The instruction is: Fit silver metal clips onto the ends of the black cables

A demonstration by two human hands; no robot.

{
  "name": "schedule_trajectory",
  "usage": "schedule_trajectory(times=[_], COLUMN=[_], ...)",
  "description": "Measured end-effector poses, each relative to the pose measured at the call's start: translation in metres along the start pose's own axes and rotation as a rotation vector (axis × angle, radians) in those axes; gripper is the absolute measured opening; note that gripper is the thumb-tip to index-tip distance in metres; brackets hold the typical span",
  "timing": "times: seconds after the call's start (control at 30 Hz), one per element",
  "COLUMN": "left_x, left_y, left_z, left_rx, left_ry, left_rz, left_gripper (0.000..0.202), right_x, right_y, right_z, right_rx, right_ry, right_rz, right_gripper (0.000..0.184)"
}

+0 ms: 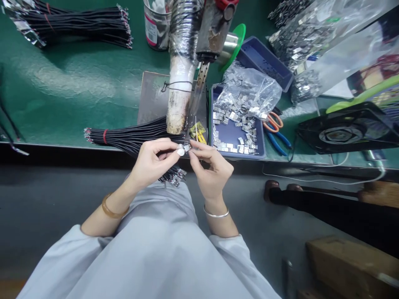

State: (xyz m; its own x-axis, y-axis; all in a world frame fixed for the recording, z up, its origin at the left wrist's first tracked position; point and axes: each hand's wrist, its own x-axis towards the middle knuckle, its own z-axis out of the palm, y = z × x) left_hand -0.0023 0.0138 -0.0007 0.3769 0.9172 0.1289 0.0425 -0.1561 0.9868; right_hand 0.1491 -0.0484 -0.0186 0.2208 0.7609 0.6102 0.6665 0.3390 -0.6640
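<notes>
My left hand (156, 161) pinches a small silver metal connector (186, 147) at the table's front edge; its thumb tip has a white covering. From the other side, the thumb and fingers of my right hand (210, 166) close on the same connector, and the exact contact is too small to make out. Just above the fingertips ends the metal nozzle (195, 97) of a heat tool (213, 31). Beside it a stained white duct (179, 97) points down. A bundle of black cables (134, 133) passes behind my left hand, with connector ends (174, 176) hanging below it.
A blue tray (232, 128) of small metal connectors and a plastic bag stands right, with orange-handled scissors (274, 121) and blue-handled pliers (278, 143) alongside. Further right is a black fan (343, 132). More cables (84, 25) lie far left. Another person's legs (327, 207) show at right.
</notes>
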Motion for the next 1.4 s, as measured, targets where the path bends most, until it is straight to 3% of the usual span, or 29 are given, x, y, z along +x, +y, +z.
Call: schedule_trajectory(times=[0.27,0.5,0.87,1.23,1.4], left_x=[-0.002,0.0,0.003,0.0,0.001], left_y=[-0.003,0.0,0.0,0.003,0.001], left_z=[0.012,0.016,0.017,0.017,0.009], left_rx=[-0.018,-0.022,-0.008,0.019,0.087], left_ry=[0.151,0.164,0.225,0.176,0.035], left_rz=[-0.074,-0.059,-0.027,-0.094,-0.095], left_gripper=[0.017,0.017,0.015,0.017,0.019], right_x=[0.0,0.003,0.014,0.009,0.009], right_y=[0.004,0.006,0.001,0.005,0.011], right_z=[0.007,0.008,0.007,0.003,0.0], right_rx=[-0.052,-0.013,-0.102,-0.148,-0.176], right_ry=[0.072,0.058,0.058,0.019,-0.057], right_rz=[-0.122,-0.078,-0.135,-0.237,-0.29], right_gripper=[0.015,0.013,0.01,0.015,0.011])
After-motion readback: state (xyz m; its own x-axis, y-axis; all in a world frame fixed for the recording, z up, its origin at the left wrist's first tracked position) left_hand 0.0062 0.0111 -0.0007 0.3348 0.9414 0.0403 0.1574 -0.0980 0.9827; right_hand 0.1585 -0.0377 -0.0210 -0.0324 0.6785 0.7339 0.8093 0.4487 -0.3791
